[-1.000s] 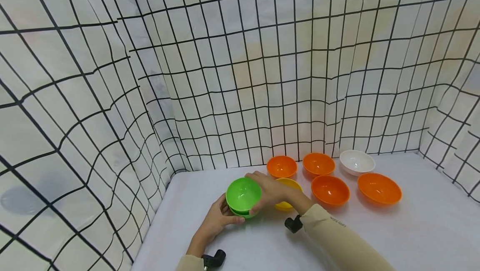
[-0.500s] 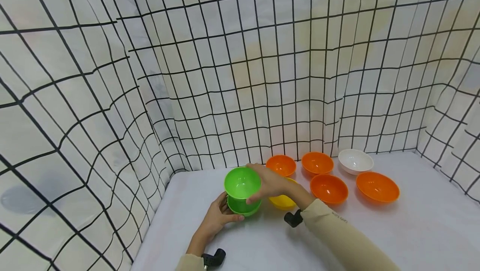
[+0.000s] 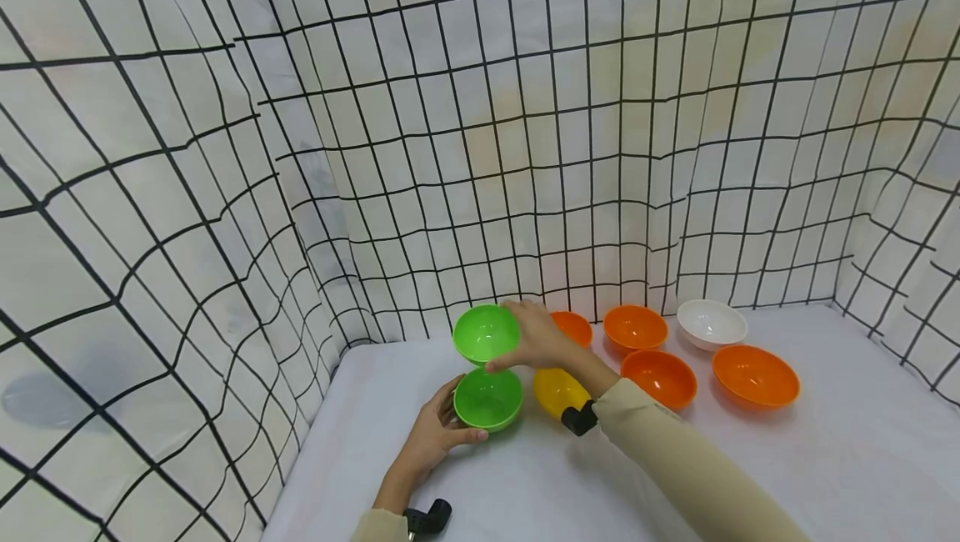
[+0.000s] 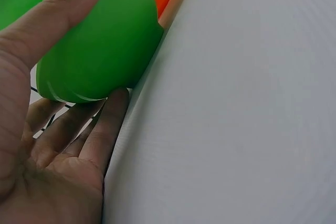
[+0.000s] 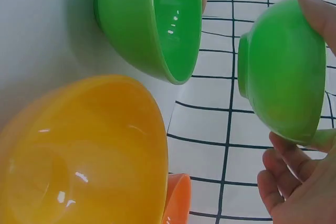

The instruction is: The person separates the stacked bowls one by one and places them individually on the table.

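Two green bowls are between my hands. The lower green bowl [image 3: 488,402] stands upright on the white tabletop, and my left hand [image 3: 429,440] holds its left side, thumb near the rim. In the left wrist view the fingers reach round that bowl's wall. Raised behind it, the other green bowl [image 3: 480,333] is pinched by my right hand [image 3: 538,337] between thumb and fingers. The right wrist view shows this raised bowl [image 5: 286,66] apart from the lower one, its foot ring visible. Beside the lower bowl sits a yellow bowl [image 3: 557,392], partly hidden by my right wrist.
An orange bowl [image 3: 573,328] shows partly behind my right hand. To the right stand more orange bowls [image 3: 636,328] [image 3: 660,378] [image 3: 756,376] and a white bowl [image 3: 712,324]. Black-gridded white cloth [image 3: 480,192] hangs behind and at the sides of the table.
My right hand has lifted one green bowl out of the other and moved it away, toward the back. My left hand has kept its hold on the lower bowl.
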Tool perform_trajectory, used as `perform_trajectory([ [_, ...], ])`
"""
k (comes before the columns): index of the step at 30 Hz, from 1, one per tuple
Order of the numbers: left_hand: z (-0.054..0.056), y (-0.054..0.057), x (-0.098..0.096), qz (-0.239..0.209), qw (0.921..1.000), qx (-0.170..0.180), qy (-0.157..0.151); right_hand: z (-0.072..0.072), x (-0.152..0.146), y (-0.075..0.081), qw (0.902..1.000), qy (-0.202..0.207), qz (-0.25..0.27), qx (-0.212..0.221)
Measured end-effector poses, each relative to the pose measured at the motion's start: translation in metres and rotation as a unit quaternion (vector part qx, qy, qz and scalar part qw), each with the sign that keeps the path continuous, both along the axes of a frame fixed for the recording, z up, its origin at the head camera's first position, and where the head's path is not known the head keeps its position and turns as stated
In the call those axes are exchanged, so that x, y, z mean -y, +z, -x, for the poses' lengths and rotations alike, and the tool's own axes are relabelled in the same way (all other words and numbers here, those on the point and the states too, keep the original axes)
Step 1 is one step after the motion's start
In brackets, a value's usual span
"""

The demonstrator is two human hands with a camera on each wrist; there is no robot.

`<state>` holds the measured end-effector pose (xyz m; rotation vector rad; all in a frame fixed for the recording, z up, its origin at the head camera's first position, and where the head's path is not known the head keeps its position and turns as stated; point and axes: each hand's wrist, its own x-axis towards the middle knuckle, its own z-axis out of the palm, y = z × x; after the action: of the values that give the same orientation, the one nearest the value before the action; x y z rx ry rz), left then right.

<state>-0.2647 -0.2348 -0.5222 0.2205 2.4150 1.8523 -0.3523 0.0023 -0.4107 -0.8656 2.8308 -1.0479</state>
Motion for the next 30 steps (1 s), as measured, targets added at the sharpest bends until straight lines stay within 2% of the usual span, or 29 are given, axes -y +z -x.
perform_trajectory([
  [6, -0.001, 0.000, 0.000, 0.000, 1.0000, 0.000, 0.001, 0.011, 0.008, -0.002, 0.9989, -0.039, -0.020, -0.018],
  [14, 0.000, 0.001, 0.000, 0.003, 1.0000, -0.003, 0.006, 0.025, 0.016, -0.006, 0.9971, -0.068, -0.033, 0.001],
  [22, -0.002, 0.002, 0.001, -0.004, 1.0000, -0.001, 0.006, 0.034, 0.025, -0.016, 0.9933, -0.093, -0.053, 0.045],
  [30, -0.002, 0.001, 0.001, -0.007, 1.0000, -0.006, -0.001, 0.040, 0.027, -0.024, 0.9900, -0.103, -0.090, 0.034],
])
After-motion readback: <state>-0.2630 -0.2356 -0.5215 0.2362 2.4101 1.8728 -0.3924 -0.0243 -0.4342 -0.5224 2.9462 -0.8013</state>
